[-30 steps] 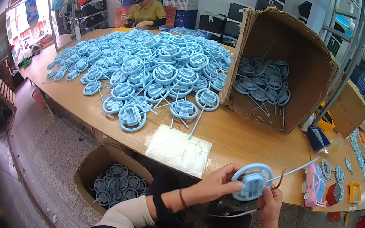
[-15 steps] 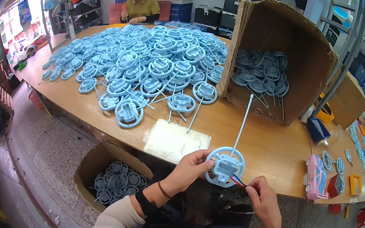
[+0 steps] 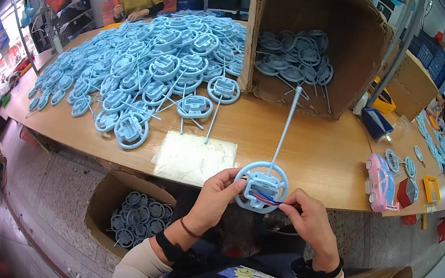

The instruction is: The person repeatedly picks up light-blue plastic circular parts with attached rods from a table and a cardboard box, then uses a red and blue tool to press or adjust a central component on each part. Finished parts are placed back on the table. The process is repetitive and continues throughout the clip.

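A light blue plastic toy steering wheel [image 3: 279,179], with a long thin rod pointing away from me, is held just past the near table edge. My left hand [image 3: 215,198] grips its left rim between thumb and fingers. Red and blue wires [image 3: 268,199] run out of the recess in the wheel's middle. My right hand [image 3: 309,219] pinches the wires close to the wheel's lower right. A great heap of similar blue wheels [image 3: 164,67] covers the far part of the table. A white flat pad [image 3: 194,157] lies on the table beyond my left hand.
A cardboard box [image 3: 356,57] on its side holds more wheels at the right. Another open box [image 3: 98,205] of wheels stands on the floor at the left. A pink toy car [image 3: 380,182] sits near the right table edge. Across the table sits a person [image 3: 140,1].
My right hand has moved up and left, bringing the wires against the wheel's middle. My left hand keeps its grip on the rim. The whole view has shifted downward.
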Demonstrator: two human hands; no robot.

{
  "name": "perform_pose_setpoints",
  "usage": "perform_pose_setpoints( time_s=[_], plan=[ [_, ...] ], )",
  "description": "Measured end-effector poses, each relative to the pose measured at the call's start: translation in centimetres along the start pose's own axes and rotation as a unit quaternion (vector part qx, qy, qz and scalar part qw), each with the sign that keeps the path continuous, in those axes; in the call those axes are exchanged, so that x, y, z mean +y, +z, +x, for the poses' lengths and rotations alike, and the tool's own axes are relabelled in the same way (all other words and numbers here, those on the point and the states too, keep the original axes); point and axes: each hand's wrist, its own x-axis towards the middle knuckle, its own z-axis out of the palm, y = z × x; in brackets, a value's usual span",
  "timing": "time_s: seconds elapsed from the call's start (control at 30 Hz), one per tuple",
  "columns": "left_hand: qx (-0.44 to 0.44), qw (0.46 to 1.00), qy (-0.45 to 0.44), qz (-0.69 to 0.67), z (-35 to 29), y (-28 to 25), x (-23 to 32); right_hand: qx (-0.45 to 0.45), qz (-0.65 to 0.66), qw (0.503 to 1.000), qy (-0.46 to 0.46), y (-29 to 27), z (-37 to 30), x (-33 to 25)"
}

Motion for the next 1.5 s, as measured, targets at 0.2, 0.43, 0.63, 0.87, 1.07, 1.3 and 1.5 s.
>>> perform_pose_setpoints(
  time_s=[0.2, 0.43, 0.63, 0.87, 1.07, 1.3, 1.5],
  plan=[
    [-0.038, 0.997, -0.048, -0.045, 0.5, -0.2, -0.4, -0.015, 0.029, 0.999, -0.013, -0.6, -0.3, 0.3],
    [-0.098, 0.99, -0.086, -0.045, -0.3, -1.0, -0.1, -0.05, 0.081, 0.995, -0.021, -0.5, -0.3, 0.6],
    [-0.112, 0.98, -0.097, -0.135, -0.2, 0.1, -0.6, -0.047, 0.086, 0.995, -0.028, -0.4, -0.8, 0.4],
    [-0.102, 0.978, -0.096, -0.152, -0.2, 0.6, -0.6, -0.03, 0.065, 0.997, -0.029, -0.4, -1.4, -0.5],
    [-0.043, 0.987, -0.062, -0.143, -0.2, 0.8, -0.9, -0.014, 0.037, 0.999, -0.022, -0.1, -1.4, 0.3],
    [-0.026, 0.99, -0.023, -0.136, -0.5, 0.8, -0.4, 0.0, 0.042, 0.999, -0.03, 0.3, -1.7, 0.0],
    [-0.022, 0.991, -0.014, -0.128, -1.2, 0.5, -0.3, 0.006, 0.057, 0.997, -0.044, 0.7, -2.2, -0.6]
  ],
)
